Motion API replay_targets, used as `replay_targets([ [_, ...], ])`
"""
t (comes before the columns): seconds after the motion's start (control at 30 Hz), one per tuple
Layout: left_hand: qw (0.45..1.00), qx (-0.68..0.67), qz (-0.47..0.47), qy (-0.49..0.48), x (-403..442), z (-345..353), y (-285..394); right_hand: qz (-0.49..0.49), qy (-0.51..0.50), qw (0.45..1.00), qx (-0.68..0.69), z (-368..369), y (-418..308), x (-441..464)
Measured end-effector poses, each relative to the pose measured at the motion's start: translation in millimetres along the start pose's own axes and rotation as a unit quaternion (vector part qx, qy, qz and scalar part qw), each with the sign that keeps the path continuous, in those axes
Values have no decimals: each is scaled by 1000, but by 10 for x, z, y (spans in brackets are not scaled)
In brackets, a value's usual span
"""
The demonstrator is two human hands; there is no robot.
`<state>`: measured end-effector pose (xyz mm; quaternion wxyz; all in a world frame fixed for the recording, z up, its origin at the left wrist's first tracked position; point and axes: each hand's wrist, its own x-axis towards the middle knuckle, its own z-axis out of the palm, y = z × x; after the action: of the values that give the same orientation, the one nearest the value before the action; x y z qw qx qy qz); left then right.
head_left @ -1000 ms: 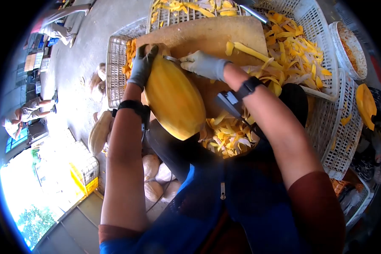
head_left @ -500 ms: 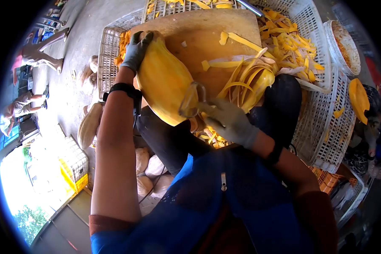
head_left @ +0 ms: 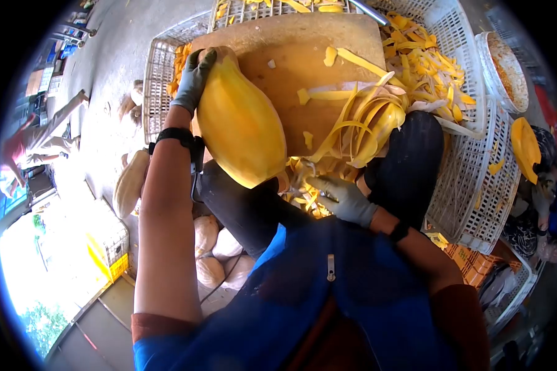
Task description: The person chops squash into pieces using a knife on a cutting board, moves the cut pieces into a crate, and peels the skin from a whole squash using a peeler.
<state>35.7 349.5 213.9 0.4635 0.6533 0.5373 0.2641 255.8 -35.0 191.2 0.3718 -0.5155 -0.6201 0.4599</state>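
Note:
A peeled yellow butternut-type squash (head_left: pixel 241 127) stands tilted at the near left edge of the wooden board (head_left: pixel 278 74), its lower end over my lap. My left hand (head_left: pixel 195 80), in a grey glove, is closed around its far, narrow end. My right hand (head_left: pixel 348 201), also gloved, is closed on a peeler (head_left: pixel 304 175), which is smeared by motion and held apart from the squash, to its lower right. Long yellow peel strips (head_left: pixel 368 127) lie heaped at the board's right side near my knee. A small peel piece (head_left: pixel 308 140) lies on the board.
A white crate (head_left: pixel 476 114) full of peelings stands to the right, beside a white bucket (head_left: pixel 504 71). Left of the board is another crate (head_left: pixel 155 93) with orange pieces. Unpeeled squashes (head_left: pixel 210 247) lie on the floor. At far right, another person's hand is near a squash half (head_left: pixel 525 148).
My right hand has drawn the peeler away from the squash, down and slightly right. A small peel piece now shows on the board. The people at the far left have moved.

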Motion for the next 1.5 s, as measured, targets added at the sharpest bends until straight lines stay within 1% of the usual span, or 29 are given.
replay_targets([
  [0.07, 997, -77, -28, -12, -17, -63, -24, -6, 56, 997, 61, -71, -160, 204],
  [0.1, 999, -47, -11, 0, 37, -120, -144, -15, 87, 992, 87, -94, -199, 376],
  [0.13, 992, -116, -37, -28, -40, -130, -72, 17, 93, 984, 151, -39, -168, 543],
  [0.17, 992, -122, -41, -7, -46, -135, -116, 47, 103, 970, 215, 17, -139, 709],
  [0.2, 991, -126, -47, 15, -32, -147, -180, 86, 100, 961, 241, 47, -173, 859],
  [0.23, 993, -108, -38, 7, -34, -153, -136, 126, 100, 950, 267, 69, -221, 1013],
  [0.27, 995, -90, -31, 0, -54, -133, -108, 122, 124, 937, 304, 132, -274, 1191],
  [0.3, 994, -91, -52, 20, -160, -44, 109, 120, 148, 921, 340, 155, -313, 1298],
  [0.33, 994, -84, -68, 15, -144, -36, 127, 101, 167, 925, 327, 157, -295, 1338],
  [0.4, 992, -115, -51, -6, -54, 16, 63, 68, 187, 934, 298, 82, -237, 1380],
  [0.43, 986, -156, -55, -8, -90, 93, 165, 55, 186, 939, 284, 7, -245, 1387],
  [0.47, 984, -175, -38, -1, -94, 182, 203, 49, 164, 946, 275, -102, -248, 1334],
  [0.53, 951, -299, -77, -5, -78, 291, 355, 44, 138, 961, 237, -270, -255, 1240],
  [0.6, 981, -143, -132, 24, -68, 237, 693, 37, 131, 974, 179, -394, -249, 1250],
  [0.63, 982, -142, -120, 44, -65, 281, 724, -12, 164, 970, 180, -385, -260, 1278],
  [0.73, 999, -27, -8, -33, 182, 396, 847, -55, 138, 989, -18, -543, -443, 1250],
  [0.77, 996, 70, 42, -44, 258, 449, 709, -33, 110, 993, -27, -627, -534, 1267],
  [0.8, 962, 256, 91, -33, 291, 397, 597, -13, 84, 996, -35, -733, -623, 1320],
  [0.83, 970, 224, 91, -17, 260, 361, 579, 5, 58, 997, -44, -809, -644, 1404],
  [0.93, 985, 143, 93, 24, 260, 310, 346, 82, 122, 986, -80, -920, -532, 1896],
  [0.97, 988, 116, 98, 36, 304, 320, 288, 24, 146, 984, -100, -924, -484, 2091],
  [1.0, 984, 146, 97, 33, 299, 348, 362, -33, 165, 978, -121, -894, -438, 2259],
  [1.07, 974, 205, 86, 33, 206, 375, 542, -4, 109, 985, -135, -793, -389, 2493],
  [1.1, 959, 242, 119, 84, 273, 399, 405, 10, 81, 987, -141, -735, -385, 2536],
  [1.2, 966, 221, 89, 97, 177, 405, 528, 9, 16, 986, -167, -842, -727, 2015],
  [1.27, 971, 208, 75, 90, 179, 397, 498, -33, 57, 978, -197, -770, -778, 1389],
  [1.33, 979, 170, 66, 90, 209, 382, 447, -50, 50, 984, -162, -622, -754, 642],
  [1.43, 981, 147, 78, 102, 172, 404, 476, 3, -12, 996, -89, -775, -813, 401],
  [1.5, 994, 68, 62, 57, 165, 401, 400, -28, 121, 980, -153, -912, -678, 886],
])
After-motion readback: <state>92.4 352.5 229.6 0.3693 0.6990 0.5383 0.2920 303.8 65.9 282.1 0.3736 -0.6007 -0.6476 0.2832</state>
